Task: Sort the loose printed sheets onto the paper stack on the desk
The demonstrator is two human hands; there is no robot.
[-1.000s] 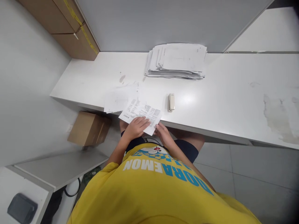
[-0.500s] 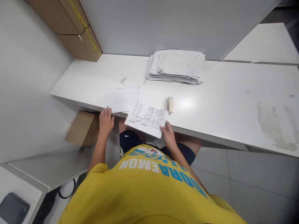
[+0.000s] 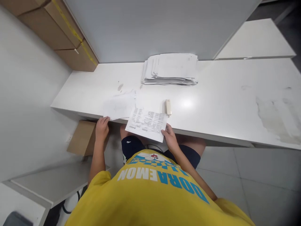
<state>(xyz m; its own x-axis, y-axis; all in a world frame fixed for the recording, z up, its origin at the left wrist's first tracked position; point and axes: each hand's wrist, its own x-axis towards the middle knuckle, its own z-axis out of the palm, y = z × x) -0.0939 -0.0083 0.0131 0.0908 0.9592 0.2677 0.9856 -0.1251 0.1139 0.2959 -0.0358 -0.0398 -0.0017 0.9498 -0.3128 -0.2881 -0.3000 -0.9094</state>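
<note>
A printed sheet [image 3: 147, 124] hangs over the near edge of the white desk [image 3: 211, 100]. My right hand [image 3: 169, 138] pinches its lower right corner. My left hand [image 3: 102, 128] is at the desk edge, its fingers closed on the corner of a small pile of blank-side-up papers [image 3: 118, 106] lying left of the printed sheet. A cream stapler [image 3: 168, 107] lies on the desk just beyond the printed sheet's right end.
A thick stack of papers [image 3: 170, 69] lies at the back of the desk against a grey partition. Cardboard boxes [image 3: 58, 34] stand at the far left. A smaller box [image 3: 82, 138] sits on the floor under the desk.
My left hand left the printed sheet, swung left to the desk edge and closed on the corner of the paper pile. My right hand kept hold of the printed sheet.
</note>
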